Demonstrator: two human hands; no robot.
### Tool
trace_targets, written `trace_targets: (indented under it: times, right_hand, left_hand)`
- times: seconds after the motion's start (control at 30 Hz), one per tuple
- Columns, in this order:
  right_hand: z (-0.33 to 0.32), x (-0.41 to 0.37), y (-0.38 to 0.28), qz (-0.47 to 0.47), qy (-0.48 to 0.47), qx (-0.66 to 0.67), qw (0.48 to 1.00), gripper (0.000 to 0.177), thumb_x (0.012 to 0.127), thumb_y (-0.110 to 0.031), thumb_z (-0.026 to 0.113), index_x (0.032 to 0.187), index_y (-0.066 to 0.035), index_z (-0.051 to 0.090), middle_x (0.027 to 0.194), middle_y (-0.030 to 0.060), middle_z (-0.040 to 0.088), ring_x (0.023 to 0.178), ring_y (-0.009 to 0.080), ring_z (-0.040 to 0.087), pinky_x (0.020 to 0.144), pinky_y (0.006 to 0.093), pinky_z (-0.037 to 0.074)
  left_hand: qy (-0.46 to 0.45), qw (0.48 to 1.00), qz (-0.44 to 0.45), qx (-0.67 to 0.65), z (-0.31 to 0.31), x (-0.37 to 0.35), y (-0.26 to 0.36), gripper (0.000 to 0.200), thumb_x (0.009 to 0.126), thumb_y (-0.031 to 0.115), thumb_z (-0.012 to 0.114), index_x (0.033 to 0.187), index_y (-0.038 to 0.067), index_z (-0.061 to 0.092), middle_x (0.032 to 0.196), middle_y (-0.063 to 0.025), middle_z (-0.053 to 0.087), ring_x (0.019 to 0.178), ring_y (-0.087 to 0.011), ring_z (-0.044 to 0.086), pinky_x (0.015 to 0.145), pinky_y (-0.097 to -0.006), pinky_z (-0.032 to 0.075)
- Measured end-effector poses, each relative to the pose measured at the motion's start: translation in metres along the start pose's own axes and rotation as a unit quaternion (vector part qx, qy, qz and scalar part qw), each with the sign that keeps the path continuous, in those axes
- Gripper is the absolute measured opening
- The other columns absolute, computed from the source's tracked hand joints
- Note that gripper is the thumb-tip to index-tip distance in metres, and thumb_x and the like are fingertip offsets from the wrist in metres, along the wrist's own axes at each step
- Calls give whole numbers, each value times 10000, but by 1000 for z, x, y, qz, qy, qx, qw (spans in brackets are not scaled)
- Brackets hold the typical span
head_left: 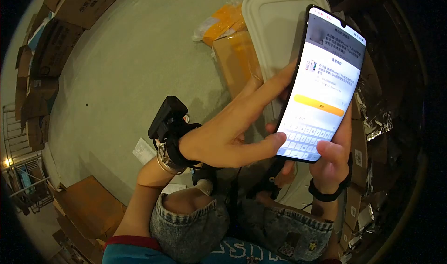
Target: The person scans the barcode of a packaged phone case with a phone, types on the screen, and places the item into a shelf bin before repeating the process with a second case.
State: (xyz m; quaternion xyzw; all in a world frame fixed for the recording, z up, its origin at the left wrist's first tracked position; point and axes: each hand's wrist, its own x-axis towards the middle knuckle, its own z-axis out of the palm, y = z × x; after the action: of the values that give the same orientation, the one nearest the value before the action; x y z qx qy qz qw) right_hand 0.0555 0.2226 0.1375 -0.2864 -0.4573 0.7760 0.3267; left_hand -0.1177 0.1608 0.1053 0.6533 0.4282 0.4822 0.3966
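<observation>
A smartphone [321, 87] is held up in front of me, tilted, its lit screen facing me. The screen shows a product entry, a yellow button and an on-screen keyboard at the bottom. My left hand [237, 124] grips the phone's left edge, fingers behind it and thumb at the keyboard's lower left. On the right side, my right hand [331, 159] wraps the lower edge, its thumb over the keyboard's lower right. Most fingers of both hands are hidden behind the phone. A black device [170, 117] is strapped to my left wrist, beside a metal bracelet [164, 159].
Behind the phone stands a pale plastic lid [265, 12]. A cardboard box [235, 59] and orange packaging [223, 24] lie beside it. Stacked cartons [60, 45] line the left wall, with an opened carton [93, 203] lower left. More boxes [358, 171] run along the right.
</observation>
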Motion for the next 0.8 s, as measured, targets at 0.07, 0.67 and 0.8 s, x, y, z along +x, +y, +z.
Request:
trace_targets:
  times: [0.07, 0.67, 0.8]
  right_hand:
    - [-2, 0, 4, -10, 7, -5, 1000, 850, 682, -67, 482, 1387, -45, 6, 1159, 262, 485, 864, 376, 635, 465, 305, 564]
    - [-8, 4, 11, 7, 59, -29, 998, 566, 909, -388, 338, 1324, -19, 229, 1098, 217, 545, 764, 306, 649, 460, 293, 542]
    - [-9, 4, 8, 28, 44, -11, 999, 580, 901, -363, 374, 1318, -5, 187, 1068, 231, 537, 713, 272, 653, 353, 267, 511]
  left_hand:
    - [0, 1000, 0, 3, 0, 0, 1, 885, 696, 127, 609, 1403, -64, 113, 1472, -206, 149, 1374, -288, 127, 1098, -385, 98]
    - [-7, 999, 26, 46, -5, 3, 7, 858, 691, 104, 578, 1413, -36, 135, 1325, -257, 339, 1124, -350, 382, 1004, -397, 272]
    - [-6, 999, 29, 38, -4, 3, 7, 855, 690, 101, 578, 1410, -42, 141, 1339, -262, 325, 1116, -353, 384, 1005, -398, 269]
